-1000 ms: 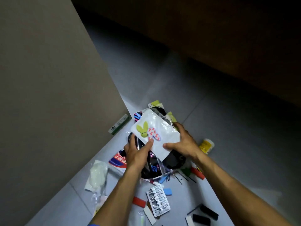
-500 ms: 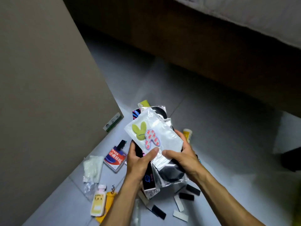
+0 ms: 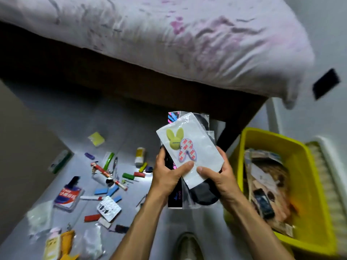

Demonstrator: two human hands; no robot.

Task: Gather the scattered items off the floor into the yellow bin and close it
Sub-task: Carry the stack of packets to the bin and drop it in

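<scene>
Beside the yellow bin (image 3: 244, 162) | a stack of packets (image 3: 189, 152) is held by both hands, left hand (image 3: 166, 177) and right hand (image 3: 218, 178) | slippery packets could be dropped before the bin | many items (image 3: 105, 177) are left on the floor (image 3: 131, 132)

yellow bin (image 3: 302, 147): open, part-filled with packets, on the floor by the bed corner | stack of packets (image 3: 189, 156): white pouch with green rabbit on top, held up beside bin | scattered items (image 3: 105, 177): blocks, blister pack, tubes, on floor (image 3: 131, 128) left of stack
</scene>
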